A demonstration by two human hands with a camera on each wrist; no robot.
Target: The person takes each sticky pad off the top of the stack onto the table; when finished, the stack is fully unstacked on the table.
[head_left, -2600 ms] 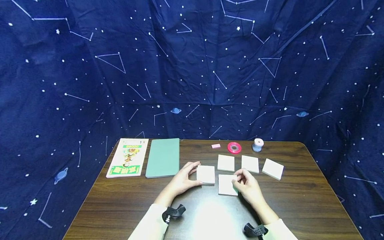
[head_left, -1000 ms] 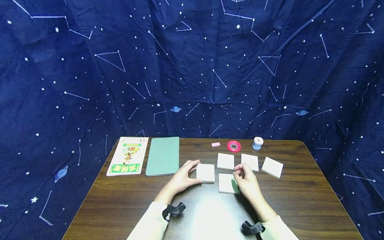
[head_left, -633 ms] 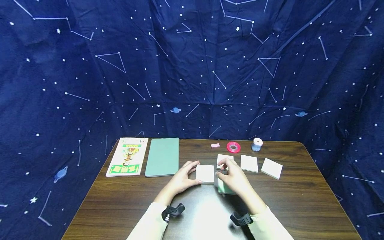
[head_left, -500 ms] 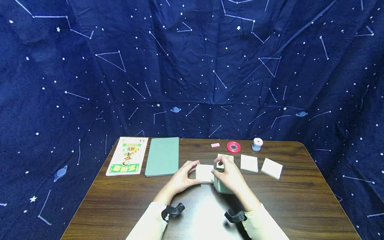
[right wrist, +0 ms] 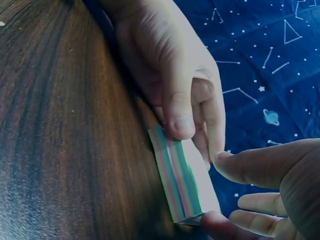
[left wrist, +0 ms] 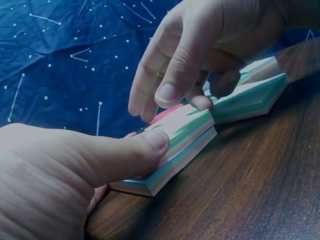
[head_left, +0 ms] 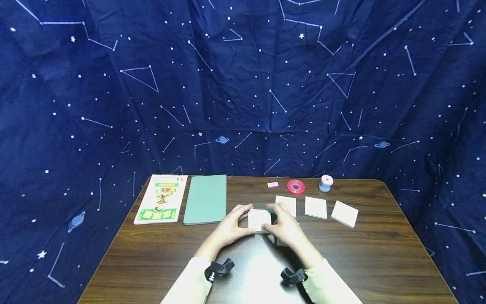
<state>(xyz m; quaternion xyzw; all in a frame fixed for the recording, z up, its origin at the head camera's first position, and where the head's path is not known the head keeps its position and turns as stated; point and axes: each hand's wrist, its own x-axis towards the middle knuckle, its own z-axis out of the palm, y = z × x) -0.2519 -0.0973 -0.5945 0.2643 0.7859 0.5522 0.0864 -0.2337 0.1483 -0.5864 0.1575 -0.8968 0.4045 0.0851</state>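
Observation:
Two square note pads point(head_left: 258, 218), with white tops and pastel-striped sides, lie stacked mid-table. My left hand point(head_left: 228, 230) grips this stack at its left end, thumb on the near side and fingers round the far side. At the opposite end is my right hand point(head_left: 287, 226), its fingers extended. In the left wrist view, its thumb point(left wrist: 167, 93) hangs above the top sheet while a fingertip meets the end corner. The right wrist view shows the stack's layered stripes point(right wrist: 175, 175) and a right fingertip at its end. Another pad point(head_left: 281, 242) is mostly hidden under the right hand.
Behind the hands lie three more note pads, the middle one point(head_left: 315, 207) among them. Farther back are a pink block point(head_left: 272, 185), a red ring point(head_left: 290, 187) and a white-and-blue spool point(head_left: 325, 184). A magazine point(head_left: 161, 200) and a green notebook point(head_left: 205, 198) lie at left.
My right hand has moved left from the neighbouring pad to the right end of the stack, and now covers most of that pad. The left hand stays on the stack.

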